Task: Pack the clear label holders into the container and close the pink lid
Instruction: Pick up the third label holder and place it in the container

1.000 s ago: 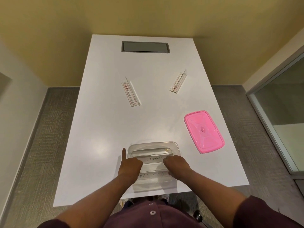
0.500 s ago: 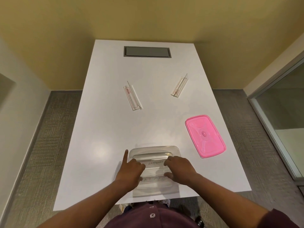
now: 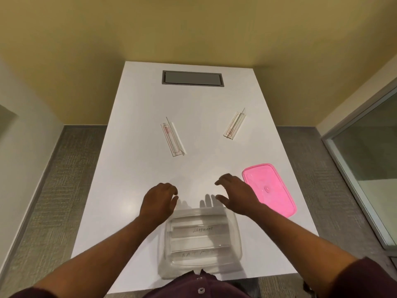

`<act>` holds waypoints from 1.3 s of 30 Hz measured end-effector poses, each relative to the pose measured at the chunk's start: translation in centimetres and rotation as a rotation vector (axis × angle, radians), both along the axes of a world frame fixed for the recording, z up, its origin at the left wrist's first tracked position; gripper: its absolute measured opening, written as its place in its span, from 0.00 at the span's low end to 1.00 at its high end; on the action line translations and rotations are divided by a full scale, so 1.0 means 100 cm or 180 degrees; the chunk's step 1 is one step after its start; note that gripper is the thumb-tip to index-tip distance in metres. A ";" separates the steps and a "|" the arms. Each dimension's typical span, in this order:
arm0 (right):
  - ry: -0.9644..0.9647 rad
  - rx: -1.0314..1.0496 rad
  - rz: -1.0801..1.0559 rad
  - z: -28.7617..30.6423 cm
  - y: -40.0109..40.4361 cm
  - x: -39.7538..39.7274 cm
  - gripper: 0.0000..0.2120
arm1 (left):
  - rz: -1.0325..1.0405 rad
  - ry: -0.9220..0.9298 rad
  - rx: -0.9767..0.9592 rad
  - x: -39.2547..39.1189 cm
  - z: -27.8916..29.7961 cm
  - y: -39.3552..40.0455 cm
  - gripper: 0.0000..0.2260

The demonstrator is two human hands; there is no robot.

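Two holders out: both clear label holders lie on the white table past its middle, well apart from each other.
Left holder: angled, toward the table's left edge, with a red-printed slip inside.
Right holder: angled the other way, toward the right edge, also with a reddish slip.
Container: clear, open, at the near edge of the table, roughly centred.
Contents: at least two clear holders lie flat across it, one card reading "ELEPHANT", another nearer the near edge starting "BAT"; the rest is unreadable.
Pink lid: flat on the table near the right edge, beside the container's far right corner and not on it.
Left hand: empty, fingers loosely curled, over the table just past the container's far left corner.
Right hand: empty, fingers spread apart, over the table just past the container's far right corner, beside the lid.
Grey panel: set into the table near the far edge.
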State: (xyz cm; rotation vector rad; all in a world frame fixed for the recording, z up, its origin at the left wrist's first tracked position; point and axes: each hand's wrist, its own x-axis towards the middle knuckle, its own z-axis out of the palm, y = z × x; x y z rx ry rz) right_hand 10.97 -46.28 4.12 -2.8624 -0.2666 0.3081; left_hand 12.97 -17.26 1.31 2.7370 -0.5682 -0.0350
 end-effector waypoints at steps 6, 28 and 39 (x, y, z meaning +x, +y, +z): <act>0.0590 -0.0288 -0.0049 -0.010 -0.004 0.067 0.38 | 0.0341 0.0233 0.0079 0.063 -0.005 -0.004 0.08; 0.0687 0.0004 0.0464 -0.097 0.060 0.253 0.39 | 0.2580 0.1992 -0.1602 0.264 -0.073 -0.066 0.16; 0.0165 0.1191 0.0123 -0.090 0.055 0.257 0.24 | 0.2871 0.2519 -0.2872 0.260 -0.053 -0.067 0.08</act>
